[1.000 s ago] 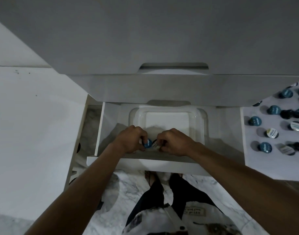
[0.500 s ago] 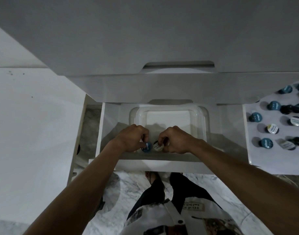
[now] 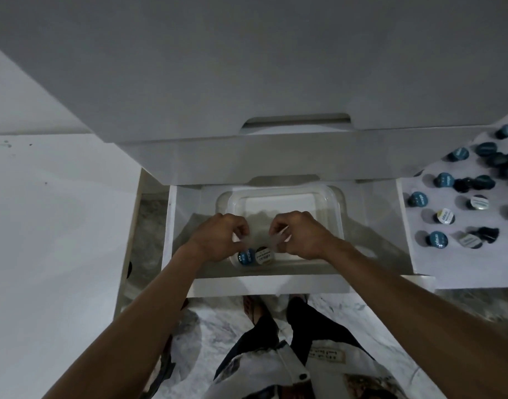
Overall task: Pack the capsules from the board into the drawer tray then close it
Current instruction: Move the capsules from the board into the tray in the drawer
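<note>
Your left hand [image 3: 218, 240] and right hand [image 3: 301, 237] hover over the near edge of the clear tray [image 3: 337, 214] in the open drawer [image 3: 264, 283], fingers loosely curled and holding nothing, the two hands apart. Just below them, two capsules lie side by side against the tray's near wall: a blue one [image 3: 246, 257] on the left, touching a dark one [image 3: 263, 255] with a pale label. More capsules [image 3: 436, 239] sit scattered on the white board [image 3: 419, 254] to your right.
</note>
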{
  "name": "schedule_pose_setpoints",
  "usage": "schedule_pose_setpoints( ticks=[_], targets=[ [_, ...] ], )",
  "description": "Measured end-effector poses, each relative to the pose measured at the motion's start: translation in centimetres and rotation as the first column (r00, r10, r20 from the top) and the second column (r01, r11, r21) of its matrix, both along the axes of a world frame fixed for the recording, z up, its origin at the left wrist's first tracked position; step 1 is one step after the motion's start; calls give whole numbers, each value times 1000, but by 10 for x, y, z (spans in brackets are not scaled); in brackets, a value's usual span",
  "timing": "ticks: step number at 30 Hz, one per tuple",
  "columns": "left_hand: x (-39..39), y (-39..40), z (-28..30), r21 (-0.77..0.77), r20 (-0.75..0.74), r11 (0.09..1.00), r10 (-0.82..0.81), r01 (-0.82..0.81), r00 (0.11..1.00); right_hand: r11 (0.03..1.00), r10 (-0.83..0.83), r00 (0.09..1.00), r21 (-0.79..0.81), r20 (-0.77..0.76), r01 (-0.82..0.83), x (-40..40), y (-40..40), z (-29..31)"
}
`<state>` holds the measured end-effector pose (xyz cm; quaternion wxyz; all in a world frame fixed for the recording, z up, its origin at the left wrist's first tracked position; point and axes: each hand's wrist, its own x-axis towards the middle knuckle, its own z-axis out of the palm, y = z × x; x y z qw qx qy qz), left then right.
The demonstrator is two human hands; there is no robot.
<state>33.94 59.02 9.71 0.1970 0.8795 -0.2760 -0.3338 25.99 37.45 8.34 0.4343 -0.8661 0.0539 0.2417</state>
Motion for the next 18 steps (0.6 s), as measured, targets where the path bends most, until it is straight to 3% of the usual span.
schedule_pose_setpoints(
  ticks=[3,7,13,18],
  targets=[
    [1,-10,10,-112,-13,989,92,-93,996,964,-253,964,98,76,245,-7,-10,14],
    [-4,-35,27,-187,8,974,130,-127,991,868,-484,859,215,164,448,-22,-22,35],
    [-27,-87,56,-328,76,933,184,-150,980,783,-609,768,303,198,543,-58,-54,65],
    [-68,-159,80,-465,124,875,216,-136,968,756,-654,684,298,323,582,-108,-123,85]
  ],
)
